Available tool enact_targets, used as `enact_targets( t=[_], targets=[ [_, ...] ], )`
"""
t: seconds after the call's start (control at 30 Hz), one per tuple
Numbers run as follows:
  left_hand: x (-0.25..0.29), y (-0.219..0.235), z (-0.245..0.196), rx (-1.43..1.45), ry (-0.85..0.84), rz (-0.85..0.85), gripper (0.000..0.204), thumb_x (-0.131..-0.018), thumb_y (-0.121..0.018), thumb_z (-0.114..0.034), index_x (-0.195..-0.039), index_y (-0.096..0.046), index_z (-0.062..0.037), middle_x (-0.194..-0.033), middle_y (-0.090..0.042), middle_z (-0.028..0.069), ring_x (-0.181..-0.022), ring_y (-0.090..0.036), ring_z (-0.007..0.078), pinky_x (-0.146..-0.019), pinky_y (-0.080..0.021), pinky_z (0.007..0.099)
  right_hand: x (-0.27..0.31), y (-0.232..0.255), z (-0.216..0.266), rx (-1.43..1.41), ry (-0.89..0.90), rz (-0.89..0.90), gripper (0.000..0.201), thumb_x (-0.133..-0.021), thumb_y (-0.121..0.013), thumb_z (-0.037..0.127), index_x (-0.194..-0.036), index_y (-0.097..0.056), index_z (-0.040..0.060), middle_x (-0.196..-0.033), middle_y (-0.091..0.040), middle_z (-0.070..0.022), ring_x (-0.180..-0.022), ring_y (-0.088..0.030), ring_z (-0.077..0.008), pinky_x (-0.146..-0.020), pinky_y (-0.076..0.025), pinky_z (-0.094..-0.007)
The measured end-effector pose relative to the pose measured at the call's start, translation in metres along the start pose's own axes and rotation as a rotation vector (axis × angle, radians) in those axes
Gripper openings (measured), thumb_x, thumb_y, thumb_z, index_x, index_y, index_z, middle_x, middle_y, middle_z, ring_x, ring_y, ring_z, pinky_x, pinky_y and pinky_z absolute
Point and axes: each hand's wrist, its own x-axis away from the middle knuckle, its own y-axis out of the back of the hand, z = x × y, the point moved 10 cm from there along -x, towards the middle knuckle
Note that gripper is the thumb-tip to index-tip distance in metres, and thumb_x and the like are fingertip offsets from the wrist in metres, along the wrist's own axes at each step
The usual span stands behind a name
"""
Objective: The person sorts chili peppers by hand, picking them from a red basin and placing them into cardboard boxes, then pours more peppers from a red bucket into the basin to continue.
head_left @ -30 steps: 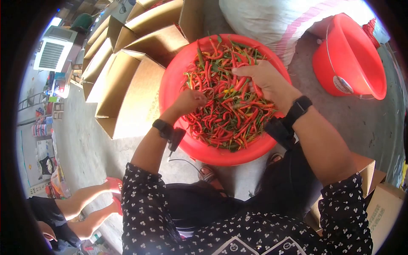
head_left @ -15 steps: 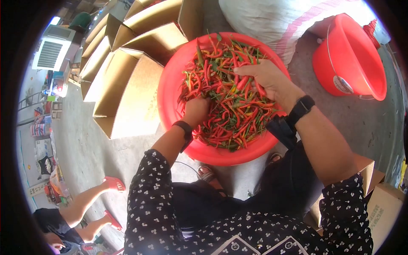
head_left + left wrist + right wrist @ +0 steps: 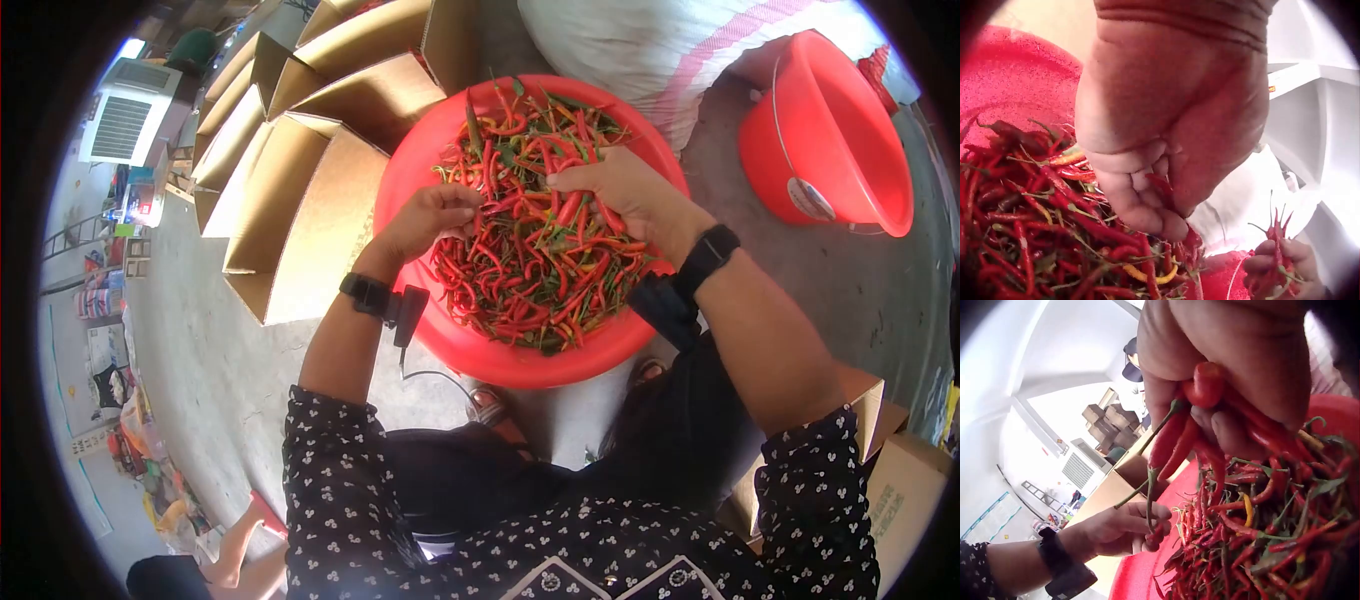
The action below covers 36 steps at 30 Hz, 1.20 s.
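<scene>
A wide red basin [image 3: 540, 377] heaped with red chili peppers [image 3: 530, 300] stands in front of me; some are yellow or green, mixed with stems and leaves. Over the left part of the heap, my left hand [image 3: 425, 222] pinches a red chili [image 3: 1160, 185] between thumb and curled fingers, much of it hidden in the left wrist view. My right hand [image 3: 645, 195] grips a small bunch of red chilies [image 3: 1168, 442] above the right side of the heap. Their green stems stick out past the thumb in the right wrist view.
Open cardboard boxes [image 3: 345, 210] line the basin's left side. A large white sack [image 3: 620, 50] lies behind it, and a red bucket [image 3: 770, 150] with a wire handle stands at right. More cardboard [image 3: 905, 500] is by my right side. Another person's leg [image 3: 235, 550] shows at lower left.
My left hand dipped into the chilies half a second ago and has since lifted up and left with a chili. The right hand keeps its bunch, nearly still. The other person shifted at lower left.
</scene>
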Motion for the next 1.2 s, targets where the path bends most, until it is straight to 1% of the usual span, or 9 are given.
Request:
enact_targets(
  t=[0.2,0.27,0.6,0.77,0.83,0.93,1.0,1.1,1.2],
  targets=[
    [0.003,-0.018,-0.027,-0.113,-0.079,0.051,0.012,-0.084,-0.056,-0.007,-0.094,-0.059,-0.0017,-0.076,-0.059,0.0014,-0.067,-0.057,0.0088,-0.062,-0.047,0.022,-0.003,-0.001,-0.004,0.04,0.003,0.008,0.023,-0.074,-0.067,0.008,-0.094,-0.058,0.0002,-0.074,-0.062,-0.0072,-0.055,-0.059,-0.0137,-0.043,-0.046,-0.024],
    [0.008,-0.018,-0.031,-0.279,-0.014,0.018,0.012,-0.083,-0.059,-0.012,-0.091,-0.06,-0.002,-0.07,-0.059,0.0005,-0.061,-0.056,0.008,-0.057,-0.046,0.0214,-0.007,0.001,-0.009,0.092,0.006,0.013,0.024,-0.073,-0.067,0.007,-0.094,-0.058,0.0,-0.075,-0.062,-0.0073,-0.057,-0.06,-0.0138,-0.044,-0.047,-0.0247],
    [0.011,-0.046,-0.056,-0.189,-0.096,-0.025,0.014,-0.082,-0.061,-0.017,-0.081,-0.057,-0.0038,-0.066,-0.06,0.0029,-0.055,-0.055,0.0078,-0.051,-0.044,0.0194,-0.004,-0.02,-0.009,0.011,0.048,0.07,0.02,-0.075,-0.065,0.007,-0.093,-0.059,0.0014,-0.077,-0.062,-0.005,-0.059,-0.06,-0.011,-0.046,-0.047,-0.0223],
    [0.009,-0.07,-0.063,-0.076,-0.146,0.024,0.008,-0.086,-0.056,-0.01,-0.089,-0.052,-0.0037,-0.074,-0.057,0.0024,-0.062,-0.055,0.0074,-0.059,-0.047,0.0213,-0.008,-0.016,-0.018,0.054,-0.006,0.002,0.017,-0.076,-0.064,0.007,-0.091,-0.059,0.0016,-0.075,-0.062,-0.0049,-0.057,-0.059,-0.0105,-0.043,-0.045,-0.0208],
    [0.009,-0.073,-0.065,-0.054,-0.202,0.056,0.007,-0.085,-0.056,-0.008,-0.089,-0.051,-0.004,-0.078,-0.058,0.0035,-0.065,-0.057,0.0085,-0.061,-0.048,0.0217,0.0,-0.016,-0.007,-0.186,0.042,-0.041,0.015,-0.076,-0.063,0.006,-0.089,-0.059,0.0004,-0.074,-0.061,-0.0068,-0.056,-0.059,-0.0121,-0.043,-0.047,-0.0236],
    [0.008,-0.078,-0.068,-0.077,-0.275,0.118,0.01,-0.084,-0.055,-0.004,-0.091,-0.049,-0.0052,-0.085,-0.059,0.0055,-0.071,-0.06,0.0104,-0.064,-0.049,0.0222,0.002,-0.018,-0.011,-0.225,-0.078,0.028,0.019,-0.073,-0.061,0.0,-0.091,-0.058,-0.0052,-0.079,-0.061,-0.0128,-0.062,-0.061,-0.0195,-0.051,-0.052,-0.032],
    [0.006,-0.077,-0.067,-0.121,-0.292,0.152,0.013,-0.083,-0.056,-0.003,-0.092,-0.048,-0.006,-0.089,-0.06,0.0065,-0.073,-0.06,0.0113,-0.065,-0.049,0.0223,-0.002,-0.016,-0.01,-0.238,-0.028,0.028,0.018,-0.074,-0.061,0.002,-0.09,-0.057,-0.0051,-0.08,-0.061,-0.0129,-0.062,-0.061,-0.02,-0.05,-0.051,-0.0315],
    [-0.001,-0.038,-0.038,-0.145,-0.127,0.115,0.01,-0.08,-0.06,-0.012,-0.082,-0.053,-0.0054,-0.07,-0.061,0.0072,-0.067,-0.062,0.0171,-0.064,-0.048,0.0274,-0.002,-0.015,-0.003,-0.254,0.022,0.011,0.014,-0.074,-0.061,0.005,-0.086,-0.058,-0.0035,-0.074,-0.06,-0.0101,-0.059,-0.06,-0.0174,-0.046,-0.049,-0.0292],
    [-0.016,0.022,0.015,-1.234,-0.045,-0.195,0.017,-0.077,-0.06,-0.022,-0.078,-0.062,-0.0056,-0.072,-0.062,0.0152,-0.071,-0.062,0.0299,-0.066,-0.05,0.0379,-0.004,-0.001,0.0,-0.168,0.016,-0.004,0.01,-0.074,-0.061,0.006,-0.08,-0.059,-0.0021,-0.068,-0.059,-0.0075,-0.057,-0.06,-0.0151,-0.045,-0.048,-0.0276]
  ],
)
